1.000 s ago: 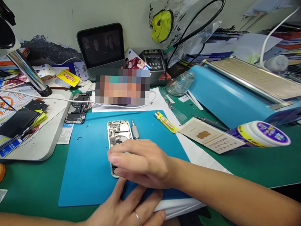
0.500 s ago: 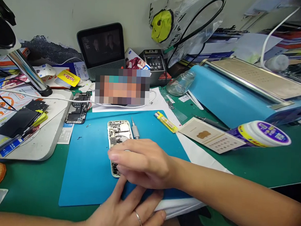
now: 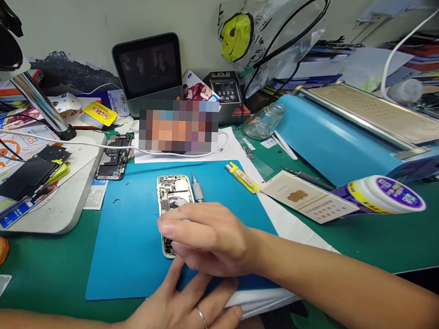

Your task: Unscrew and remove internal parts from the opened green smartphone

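An opened smartphone [image 3: 175, 187] with its inner boards bared lies on a blue mat [image 3: 130, 257]. Over its lower half is my right hand [image 3: 213, 238], fingers curled and drawn together. A small pale bit shows between them, but what they hold is mostly hidden. My left hand [image 3: 189, 302], with a ring on one finger, lies below with fingers spread. Its index fingertip reaches the phone's bottom end, partly covered by my right hand. A small grey screwdriver [image 3: 197, 188] lies beside the phone's upper right. Tiny dark parts [image 3: 115, 200] are scattered on the mat to the left.
Another opened phone [image 3: 113, 158] lies beyond the mat's left corner, beside a lamp base [image 3: 64, 221]. Right of the mat are a yellow packet [image 3: 242, 177], a card [image 3: 308, 196] and a purple-and-white tub [image 3: 380, 196]. A screen device [image 3: 147, 68] stands behind a blurred-out patch.
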The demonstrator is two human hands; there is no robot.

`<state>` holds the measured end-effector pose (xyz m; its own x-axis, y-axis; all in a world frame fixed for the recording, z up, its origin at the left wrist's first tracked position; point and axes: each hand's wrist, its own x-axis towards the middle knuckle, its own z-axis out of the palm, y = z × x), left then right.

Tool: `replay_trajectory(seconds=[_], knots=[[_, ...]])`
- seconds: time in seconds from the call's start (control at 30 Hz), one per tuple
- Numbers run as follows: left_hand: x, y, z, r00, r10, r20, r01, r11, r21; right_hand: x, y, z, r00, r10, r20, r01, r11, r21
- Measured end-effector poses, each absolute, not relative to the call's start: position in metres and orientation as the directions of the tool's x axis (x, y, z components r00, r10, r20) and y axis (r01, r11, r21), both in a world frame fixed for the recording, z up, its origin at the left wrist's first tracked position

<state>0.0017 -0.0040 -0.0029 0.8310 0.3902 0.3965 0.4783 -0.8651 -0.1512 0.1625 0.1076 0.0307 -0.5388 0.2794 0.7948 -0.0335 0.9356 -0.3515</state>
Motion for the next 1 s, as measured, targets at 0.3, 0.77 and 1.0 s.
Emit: replay_trajectory(seconds=[0.3, 0.77, 1.0], knots=[[0.0008, -0.0044, -0.0015, 0.829, 0.402, 0.390, 0.486, -0.862, -0.143, 0.1625, 0.1066, 0.0313, -0.537, 0.268, 0.800, -0.031, 0.941, -0.336], [0.0017, -0.0043, -0.0040, 0.826, 0.398, 0.400, 0.484, -0.863, -0.141, 0.1617, 0.1066, 0.0309, -0.520, 0.289, 0.804, -0.058, 0.927, -0.371], [0.0014, -0.0043, -0.0031, 0.825, 0.398, 0.401, 0.488, -0.860, -0.149, 0.1623, 0.1081, 0.0325, -0.524, 0.283, 0.804, -0.049, 0.932, -0.360]])
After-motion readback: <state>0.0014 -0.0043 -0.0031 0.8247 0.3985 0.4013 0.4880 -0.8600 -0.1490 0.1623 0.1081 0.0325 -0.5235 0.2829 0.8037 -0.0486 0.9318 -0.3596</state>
